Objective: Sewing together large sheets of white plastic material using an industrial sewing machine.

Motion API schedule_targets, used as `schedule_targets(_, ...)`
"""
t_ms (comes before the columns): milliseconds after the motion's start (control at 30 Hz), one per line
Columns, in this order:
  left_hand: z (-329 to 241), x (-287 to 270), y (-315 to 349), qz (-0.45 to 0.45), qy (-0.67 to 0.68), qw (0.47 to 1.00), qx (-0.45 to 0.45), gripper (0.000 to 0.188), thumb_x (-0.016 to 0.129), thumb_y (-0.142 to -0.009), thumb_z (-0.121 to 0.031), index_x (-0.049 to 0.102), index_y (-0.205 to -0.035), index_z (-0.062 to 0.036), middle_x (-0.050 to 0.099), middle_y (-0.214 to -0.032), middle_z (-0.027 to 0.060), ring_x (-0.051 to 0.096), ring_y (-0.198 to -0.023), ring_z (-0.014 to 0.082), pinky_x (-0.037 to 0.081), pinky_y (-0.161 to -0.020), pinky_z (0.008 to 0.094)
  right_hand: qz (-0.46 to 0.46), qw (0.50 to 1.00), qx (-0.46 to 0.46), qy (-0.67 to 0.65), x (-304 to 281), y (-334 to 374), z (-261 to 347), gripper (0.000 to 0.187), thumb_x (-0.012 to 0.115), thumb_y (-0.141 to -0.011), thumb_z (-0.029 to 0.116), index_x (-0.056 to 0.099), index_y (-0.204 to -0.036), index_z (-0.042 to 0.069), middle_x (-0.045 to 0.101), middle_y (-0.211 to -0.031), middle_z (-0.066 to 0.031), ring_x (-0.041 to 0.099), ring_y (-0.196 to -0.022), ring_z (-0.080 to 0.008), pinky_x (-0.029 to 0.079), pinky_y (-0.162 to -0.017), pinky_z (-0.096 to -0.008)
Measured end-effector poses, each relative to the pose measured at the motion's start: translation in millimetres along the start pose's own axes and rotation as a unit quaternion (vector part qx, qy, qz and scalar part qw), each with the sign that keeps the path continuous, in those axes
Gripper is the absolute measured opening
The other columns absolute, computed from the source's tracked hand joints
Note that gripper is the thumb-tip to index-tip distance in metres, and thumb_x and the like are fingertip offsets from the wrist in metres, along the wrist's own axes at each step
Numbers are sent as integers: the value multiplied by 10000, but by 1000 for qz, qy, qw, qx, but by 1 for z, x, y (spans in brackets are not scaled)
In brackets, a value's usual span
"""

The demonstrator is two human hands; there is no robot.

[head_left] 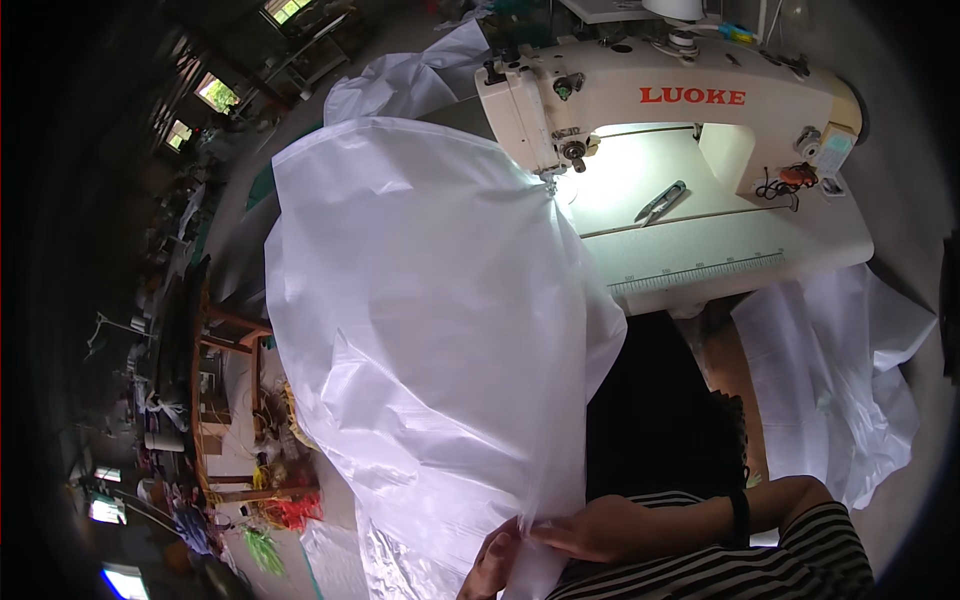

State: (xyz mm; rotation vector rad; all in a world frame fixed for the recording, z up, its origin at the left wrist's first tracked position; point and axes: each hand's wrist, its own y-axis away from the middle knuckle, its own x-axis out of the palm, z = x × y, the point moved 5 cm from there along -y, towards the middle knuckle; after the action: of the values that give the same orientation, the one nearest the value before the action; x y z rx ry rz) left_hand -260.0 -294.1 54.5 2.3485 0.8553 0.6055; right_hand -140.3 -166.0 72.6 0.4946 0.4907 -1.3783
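Observation:
A large white plastic-like sheet (430, 280) spreads from the sewing machine's needle area down to my lap. Its right edge runs beneath or beside the presser foot; which of the two I cannot make out. Low in the view, my left hand (490, 562) grips the near edge of the sheet, its fingers partly hidden by the folds. Close beside it, my right hand (600, 530) is closed in a pinch on the same edge. The white sewing machine (620, 90) stands beyond, its lamp lighting the bed.
Thread snips (662, 203) lie on the machine bed, behind a printed ruler scale (700, 268). More white sheeting (820, 390) hangs at the right, and another heap (410, 80) sits behind the machine's left end. A wooden frame (230, 345) stands at the left near coloured scraps.

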Motion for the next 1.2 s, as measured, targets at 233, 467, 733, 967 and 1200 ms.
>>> schedule_targets(233, -18, 14, 4, -57, -211, 971, 95, 92, 681, -893, -9, 671, -980, 17, 701, -854, 32, 601, -795, 59, 483, -696, 220, 92, 995, -13, -18, 31, 10, 6, 387, 489, -975, 179, 546, -1347, 88, 672, -997, -163, 684, -669, -280, 558, -577, -406)
schedule_targets(467, -77, -6, 29, -269, -319, 832, 365, 128, 597, -967, -116, 652, -971, -1, 608, -745, 22, 500, -663, 84, 419, -609, 250, 13, 923, 311, -227, -20, 13, -95, 569, 534, -960, 542, 629, -1206, 38, 673, -749, -89, 663, -643, -214, 539, -666, -348)
schedule_targets(733, -91, 24, 47, -133, -543, 609, 563, 129, 637, -887, 46, 650, -1003, -9, 670, -847, 159, 649, -696, 325, 512, -597, 415, -268, 950, 127, -96, -4, -38, -128, 324, 600, -928, 341, 657, -985, 28, 695, -838, -103, 676, -697, -263, 526, -662, -377)
schedule_targets(967, -95, 84, 63, 2, -552, 639, 535, 204, 664, -732, 59, 643, -921, -17, 669, -883, 112, 652, -751, 288, 531, -608, 386, -122, 901, 3, -417, -28, 53, 17, 170, 642, -944, 116, 557, -1060, 25, 676, -925, -90, 677, -860, -196, 543, -823, -336)
schedule_targets(1200, -65, 84, 45, 65, -506, 722, 467, 123, 668, -787, -9, 633, -900, 24, 666, -869, 167, 651, -766, 370, 532, -661, 390, -282, 951, -70, -105, -55, 54, 58, 168, 659, -871, 150, 585, -981, 47, 624, -730, -172, 650, -638, -339, 486, -552, -425)
